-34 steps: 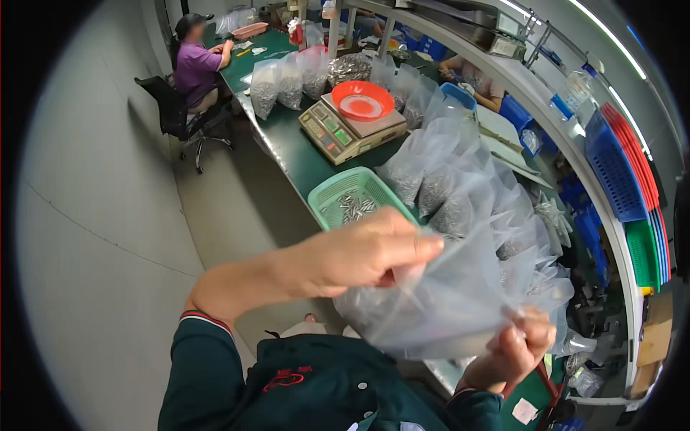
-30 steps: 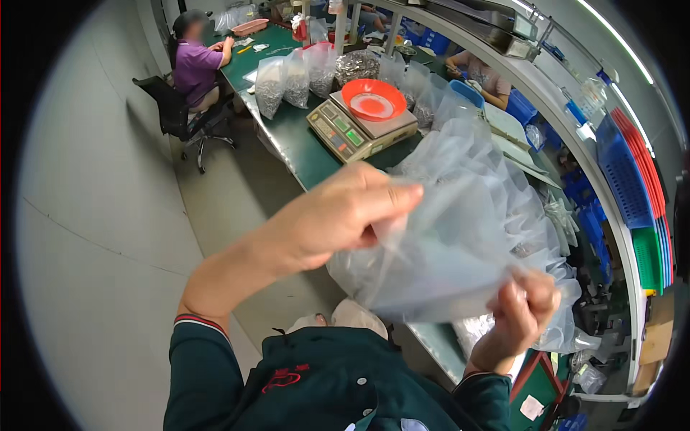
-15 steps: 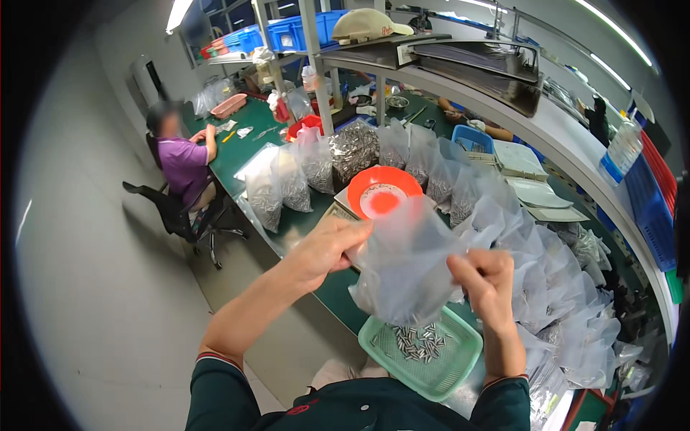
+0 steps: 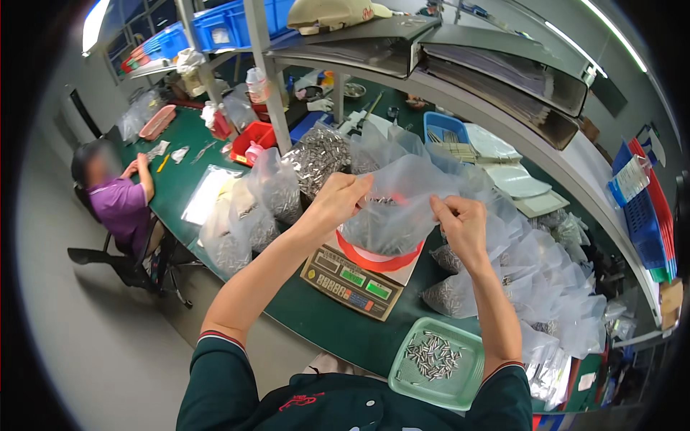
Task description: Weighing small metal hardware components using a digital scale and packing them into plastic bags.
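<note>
A clear plastic bag (image 4: 402, 208) hangs stretched between both my hands, above an orange-red bowl (image 4: 377, 257) that sits on a digital scale (image 4: 352, 281). My left hand (image 4: 338, 201) pinches the bag's upper left edge. My right hand (image 4: 460, 223) pinches its upper right edge. The bag looks empty and covers most of the bowl. Below my right forearm, a green tray (image 4: 438, 363) holds several small metal parts.
Several filled clear bags (image 4: 546, 280) crowd the green bench (image 4: 323, 316) at right, and more bags of metal parts (image 4: 316, 161) stand behind the scale. A seated person in purple (image 4: 122, 205) works at the far left. Shelves with blue bins (image 4: 223, 25) hang above.
My view has swung from the aisle back toward the bench. Both hands carried the bag from my lap side over to above the scale bowl and spread its top edge.
</note>
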`<state>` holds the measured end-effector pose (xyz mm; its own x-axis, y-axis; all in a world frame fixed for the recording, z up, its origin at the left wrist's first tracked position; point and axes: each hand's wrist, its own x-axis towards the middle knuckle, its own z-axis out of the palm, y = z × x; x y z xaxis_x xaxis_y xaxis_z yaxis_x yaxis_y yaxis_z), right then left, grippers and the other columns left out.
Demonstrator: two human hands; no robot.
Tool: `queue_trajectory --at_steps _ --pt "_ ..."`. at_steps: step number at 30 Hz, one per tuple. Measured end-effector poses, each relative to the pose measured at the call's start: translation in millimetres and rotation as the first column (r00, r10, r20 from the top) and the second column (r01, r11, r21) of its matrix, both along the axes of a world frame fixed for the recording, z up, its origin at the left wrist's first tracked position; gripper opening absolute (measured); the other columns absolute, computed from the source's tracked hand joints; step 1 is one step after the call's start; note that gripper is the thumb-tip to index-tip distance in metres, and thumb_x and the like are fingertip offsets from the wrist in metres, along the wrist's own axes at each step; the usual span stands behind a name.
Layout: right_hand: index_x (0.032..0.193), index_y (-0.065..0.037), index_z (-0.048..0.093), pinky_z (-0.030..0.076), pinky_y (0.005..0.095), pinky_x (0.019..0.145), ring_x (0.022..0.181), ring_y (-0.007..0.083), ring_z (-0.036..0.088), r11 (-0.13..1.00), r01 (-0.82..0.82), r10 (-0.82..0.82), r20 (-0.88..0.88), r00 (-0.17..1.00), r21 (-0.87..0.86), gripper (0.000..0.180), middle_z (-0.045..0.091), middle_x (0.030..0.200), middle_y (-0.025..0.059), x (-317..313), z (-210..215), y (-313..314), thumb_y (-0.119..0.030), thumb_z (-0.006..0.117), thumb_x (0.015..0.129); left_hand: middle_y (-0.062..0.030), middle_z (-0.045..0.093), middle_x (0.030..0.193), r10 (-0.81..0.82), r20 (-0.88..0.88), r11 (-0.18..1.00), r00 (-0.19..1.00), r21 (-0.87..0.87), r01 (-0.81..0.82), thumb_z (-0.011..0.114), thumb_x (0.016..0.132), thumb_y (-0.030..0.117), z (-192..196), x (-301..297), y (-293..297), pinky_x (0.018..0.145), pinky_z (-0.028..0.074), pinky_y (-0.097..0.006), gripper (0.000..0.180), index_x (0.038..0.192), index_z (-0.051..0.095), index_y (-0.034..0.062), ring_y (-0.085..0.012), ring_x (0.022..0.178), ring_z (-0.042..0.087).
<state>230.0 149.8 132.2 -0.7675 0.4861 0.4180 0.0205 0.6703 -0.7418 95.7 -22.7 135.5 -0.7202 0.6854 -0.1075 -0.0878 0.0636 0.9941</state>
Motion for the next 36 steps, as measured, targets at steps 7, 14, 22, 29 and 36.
queue_trajectory --at_steps 7,14,22,29,36 --pt "0.059 0.004 0.058 0.034 0.0278 0.041 0.04 0.0119 0.045 0.994 0.04 -0.051 0.114 0.992 0.099 0.032 0.05 0.044 0.0083 -33.5 -39.3 4.9 -0.021 0.061 0.079 0.0042 0.043 0.058 -0.071 0.028 0.997 0.997 -0.04 0.072 0.049 0.088 0.029 -53.5 -51.0 16.7 0.048 0.026 -0.022 0.036 0.058 0.047 0.009 -0.0046 0.052 0.034" --pt "0.055 0.002 0.051 0.035 0.0389 0.046 0.046 0.0329 0.047 0.989 0.003 -0.037 0.232 0.972 0.145 0.033 0.046 0.05 0.0172 -36.6 -42.7 1.1 -0.021 0.061 0.076 0.0049 0.04 0.054 -0.133 0.02 0.991 0.991 -0.022 0.134 0.048 0.089 0.029 -77.9 -63.0 16.1 0.045 0.022 -0.022 0.037 0.057 0.046 0.0095 -0.0042 0.049 0.031" --pt "0.07 -0.002 0.058 0.042 0.0354 0.054 0.057 0.0274 0.057 0.947 -0.187 0.068 0.406 0.911 0.26 0.026 0.059 0.06 0.0117 -29.7 -32.8 -4.2 -0.028 0.062 0.074 -0.0049 0.048 0.052 -0.169 -0.153 0.974 0.974 -0.178 0.141 0.05 0.085 0.032 -90.5 -64.5 21.5 0.049 0.035 -0.029 0.045 0.061 0.052 -0.0061 -0.011 0.052 0.043" --pt "0.082 -0.008 0.061 0.044 0.0383 0.059 0.065 0.0277 0.06 0.912 -0.166 0.007 0.39 0.921 0.375 0.026 0.061 0.064 0.009 -33.4 -30.4 -3.0 -0.03 0.066 0.07 -0.0125 0.05 0.054 -0.208 -0.344 0.954 0.916 -0.278 0.112 0.049 0.081 0.039 -79.5 -65.1 34.6 0.056 0.039 -0.034 0.049 0.068 0.053 -0.0083 -0.0161 0.055 0.047" --pt "0.095 -0.01 0.059 0.045 0.0417 0.066 0.077 0.0313 0.06 0.891 -0.198 -0.022 0.473 0.881 0.41 0.037 0.063 0.077 0.0123 -43.9 -18.7 -6.5 -0.03 0.069 0.066 -0.0191 0.053 0.055 -0.204 -0.582 0.92 0.787 -0.389 -0.049 0.047 0.078 0.048 -58.3 -65.5 41.7 0.059 0.042 -0.04 0.057 0.061 0.055 -0.006 -0.032 0.056 0.055"
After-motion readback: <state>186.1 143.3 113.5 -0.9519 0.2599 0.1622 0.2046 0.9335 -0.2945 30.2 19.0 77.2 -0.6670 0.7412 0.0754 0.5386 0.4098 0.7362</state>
